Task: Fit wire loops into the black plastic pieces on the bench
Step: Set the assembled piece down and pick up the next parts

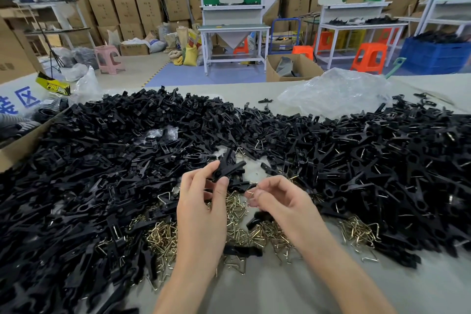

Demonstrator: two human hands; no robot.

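**Over the loop heap (163, 236), one piece (229, 169) and one loop (251, 193) are in hand, not yet joined**

Above the middle of the table (293, 293), both hands are lifted clear of the stock. The left hand (204, 204) has its grip closed on a single black piece, thumb on the near side and fingers behind. The long end of the piece slants up and away to the right. The right hand (277, 202) has its grip nearly closed, with the fingertips pinched on what looks like one thin loop. That wire is small and blurred, so its shape and which way it faces cannot be made out. Piece and loop are near each other but apart, with a clear gap between the two hands.

Loose pieces (89, 160) lie in deep piles to the left, behind and to the right. On the right, many already show a glint of wire. Spare loops lie in a bright tangle under and between the wrists. A crumpled clear bag (336, 94) sits behind the right-hand pile.

The step in hand looks like the fit itself: stock is picked and mating is about to start. The next move likely calls for turning the loop so its open ends face the piece. The left grip then has to steady the piece while the wire ends are sprung into their seats. Because the wire is thin and springy, the pinch has to be firm and the aim close, or the loop may twist out or flick off into the heap.
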